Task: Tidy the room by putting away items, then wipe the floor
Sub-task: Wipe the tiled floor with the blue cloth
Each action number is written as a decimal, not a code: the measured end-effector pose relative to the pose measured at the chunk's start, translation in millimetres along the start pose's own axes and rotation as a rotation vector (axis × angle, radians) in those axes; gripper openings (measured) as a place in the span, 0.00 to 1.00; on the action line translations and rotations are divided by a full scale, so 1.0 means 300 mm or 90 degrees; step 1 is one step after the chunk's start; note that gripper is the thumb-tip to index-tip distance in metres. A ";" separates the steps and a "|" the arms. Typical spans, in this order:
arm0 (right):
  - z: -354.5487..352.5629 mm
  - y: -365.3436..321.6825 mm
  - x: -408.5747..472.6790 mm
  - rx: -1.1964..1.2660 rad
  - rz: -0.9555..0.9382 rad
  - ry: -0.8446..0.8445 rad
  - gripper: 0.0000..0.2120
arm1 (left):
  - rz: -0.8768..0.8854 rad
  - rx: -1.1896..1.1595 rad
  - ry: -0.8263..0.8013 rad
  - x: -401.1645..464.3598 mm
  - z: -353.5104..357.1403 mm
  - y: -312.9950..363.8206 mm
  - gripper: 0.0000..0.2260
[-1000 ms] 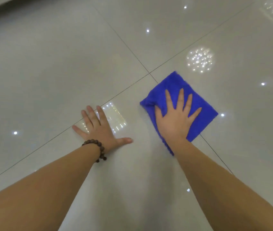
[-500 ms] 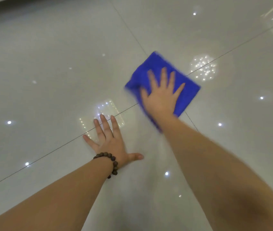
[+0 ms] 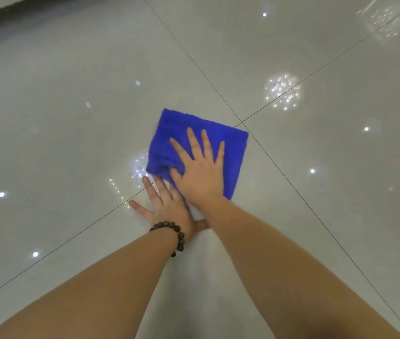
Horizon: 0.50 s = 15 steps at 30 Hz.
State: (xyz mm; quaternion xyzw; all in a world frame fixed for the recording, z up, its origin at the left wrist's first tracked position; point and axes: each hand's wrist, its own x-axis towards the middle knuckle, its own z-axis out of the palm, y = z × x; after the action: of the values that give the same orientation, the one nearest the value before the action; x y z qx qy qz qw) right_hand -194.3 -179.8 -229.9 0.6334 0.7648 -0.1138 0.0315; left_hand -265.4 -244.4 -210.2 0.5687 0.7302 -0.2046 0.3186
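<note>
Cloth (image 3: 201, 133): blue, folded to a rough square, flat on the floor (image 3: 71, 118) at mid-frame, far right corner touching the crossing of two grout lines (image 3: 291, 86). Pile looks like soft microfibre; judged light, limp and easily bunched, not fragile. Near left edge rucked into a small ridge beside the thumb, a sign of how readily the fabric folds under a sideways push. Best control judged to come from a flat palm over the centre, pressure spread wide, not from a pinch at a corner.

Right hand (image 3: 199, 172): palm down on the near half of the cloth, fingers straight and spread, pressing, not curled round anything.

Left hand (image 3: 167, 204): flat on bare tile just near and left of the cloth, fingers extended, fingertips close to the cloth's near left edge; contact with the fabric not determinable. Partly hidden under the right wrist. Bracelet (image 3: 172, 233) of dark beads on the left wrist.

Floor: pale glossy tile, likely slippery under a sliding cloth. Light reflections (image 3: 282, 91) scattered across the surface. Dark strip (image 3: 10, 11) at far left, nature unclear.

Brands, labels, writing: none legible on cloth, bracelet or floor.
</note>
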 end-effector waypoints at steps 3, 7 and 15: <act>-0.017 0.229 -0.043 -0.028 0.077 0.035 0.29 | 0.016 -0.023 0.004 -0.001 -0.008 -0.004 0.69; -0.027 0.455 -0.220 0.050 0.423 0.017 0.32 | 0.040 -0.033 0.000 -0.006 -0.020 -0.010 0.70; 0.068 -0.005 -0.396 -0.024 0.142 -0.022 0.32 | 0.104 -0.014 0.090 -0.127 -0.044 -0.336 0.67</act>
State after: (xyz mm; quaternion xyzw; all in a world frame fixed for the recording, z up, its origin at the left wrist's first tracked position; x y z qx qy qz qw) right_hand -174.5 -298.8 -226.8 0.7118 0.6908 -0.1064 0.0692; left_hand -359.7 -289.6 -180.6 0.6361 0.7041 -0.1290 0.2880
